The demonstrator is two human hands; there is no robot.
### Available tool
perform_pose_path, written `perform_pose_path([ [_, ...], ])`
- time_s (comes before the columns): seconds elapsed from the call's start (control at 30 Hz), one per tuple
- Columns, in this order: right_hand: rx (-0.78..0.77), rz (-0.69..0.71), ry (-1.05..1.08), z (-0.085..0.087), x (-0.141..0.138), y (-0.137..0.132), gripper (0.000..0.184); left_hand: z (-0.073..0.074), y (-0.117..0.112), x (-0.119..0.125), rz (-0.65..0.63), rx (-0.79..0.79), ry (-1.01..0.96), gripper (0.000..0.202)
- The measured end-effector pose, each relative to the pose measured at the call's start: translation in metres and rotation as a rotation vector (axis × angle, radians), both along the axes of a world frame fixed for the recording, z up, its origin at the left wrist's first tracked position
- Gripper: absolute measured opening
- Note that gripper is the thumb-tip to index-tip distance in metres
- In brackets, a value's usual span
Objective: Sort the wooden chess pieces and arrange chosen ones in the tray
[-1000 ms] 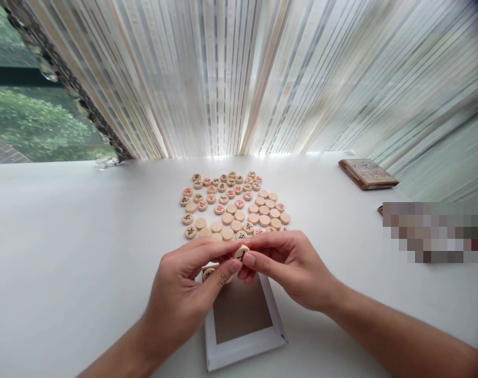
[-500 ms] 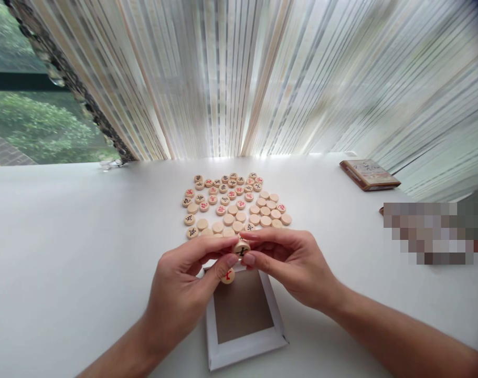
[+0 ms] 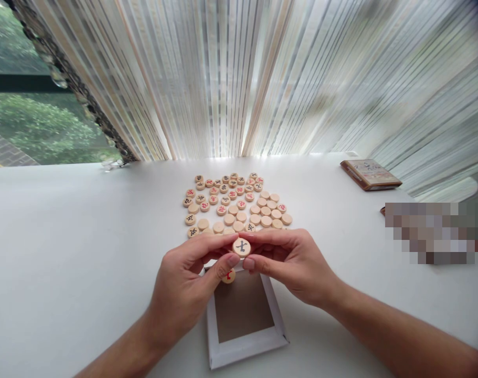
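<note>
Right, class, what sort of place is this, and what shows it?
Probably a room at home, beside a window: a striped curtain hangs behind a white table, and round game pieces lie on it.

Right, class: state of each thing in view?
Left hand: gripping held piece
Right hand: gripping it too
Held piece: black character showing
Red-marked piece: partly hidden
Tray: open
Loose pieces: spread out, marked or blank
Curtain: hanging
Brown-edged box: lying flat
Pixelated item: cannot tell
</note>
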State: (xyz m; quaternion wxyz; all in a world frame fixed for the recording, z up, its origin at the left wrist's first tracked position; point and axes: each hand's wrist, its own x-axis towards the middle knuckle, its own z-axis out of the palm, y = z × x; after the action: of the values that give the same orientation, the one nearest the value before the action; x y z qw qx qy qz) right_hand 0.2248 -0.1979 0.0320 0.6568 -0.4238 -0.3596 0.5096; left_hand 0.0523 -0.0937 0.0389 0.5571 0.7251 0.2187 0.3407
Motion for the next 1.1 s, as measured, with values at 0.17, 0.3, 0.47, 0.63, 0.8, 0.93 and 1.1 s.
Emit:
perform_pose_path([
  [0.17,-0.031,-0.009,-0.103,0.0051,0.0002,-0.0007,0.026,0.0009,-0.0002,0.0003,-0.011,0.022,0.005,0.019],
  [0.3,-0.074,-0.010,-0.138,0.0086,0.0006,0.0001,0.017,-0.0011,-0.0026,0.0004,0.014,-0.067,0.023,0.018],
  [0.47,-0.153,0.009,-0.083,0.0097,0.0016,0.0023,0.025,-0.0033,-0.0053,0.0003,-0.033,-0.165,0.011,0.028],
  [0.63,-0.209,0.040,-0.010,0.0094,0.0009,0.0023,0.030,-0.0044,-0.0051,0.0006,-0.061,-0.135,0.031,0.028],
  [0.8,-0.292,0.046,0.009,0.0097,-0.0018,0.0004,0.038,-0.0051,-0.0055,0.0001,-0.090,-0.010,0.054,0.027],
  [0.93,-0.326,0.033,-0.075,0.0086,-0.0015,-0.0007,0.037,-0.0057,-0.0056,-0.0013,-0.103,0.142,0.047,0.033],
  [1.1,-0.276,0.064,-0.089,0.0072,0.0000,-0.0010,0.034,-0.0071,-0.0052,-0.0026,-0.114,0.196,0.046,0.039],
])
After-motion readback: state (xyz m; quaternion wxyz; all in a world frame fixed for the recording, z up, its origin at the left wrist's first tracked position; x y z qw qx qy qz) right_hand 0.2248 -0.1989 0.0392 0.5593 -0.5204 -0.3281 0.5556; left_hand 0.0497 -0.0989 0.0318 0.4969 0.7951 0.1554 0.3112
